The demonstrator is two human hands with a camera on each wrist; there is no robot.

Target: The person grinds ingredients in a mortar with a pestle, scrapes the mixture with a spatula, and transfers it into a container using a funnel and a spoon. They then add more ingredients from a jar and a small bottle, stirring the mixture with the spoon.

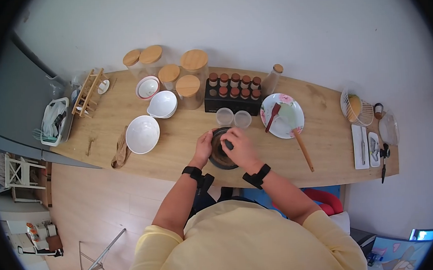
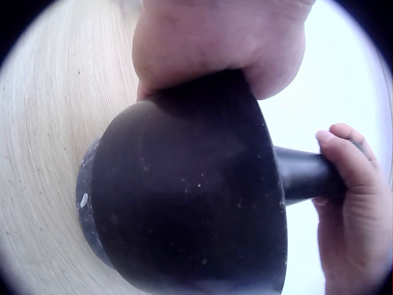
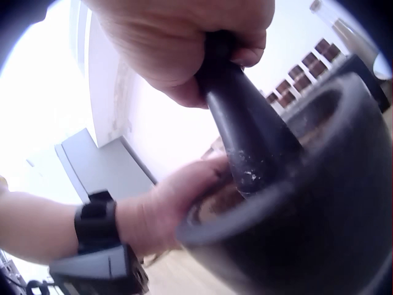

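A dark stone mortar stands near the table's front edge, in front of the person. My left hand holds its left side, the thumb side at the rim. Upright in the bowl, slightly tilted, is a black pestle; my right hand grips its top end. Brown ground matter shows inside the mortar in the right wrist view. Just behind the mortar are two small clear cups. In the left wrist view the left fingers are hidden behind the mortar's wall.
Behind stands a black rack of spice jars. To the right, a floral plate carries a red brush and a wooden-handled spatula. White bowls and wooden-lidded jars occupy the left. A wire basket sits far right.
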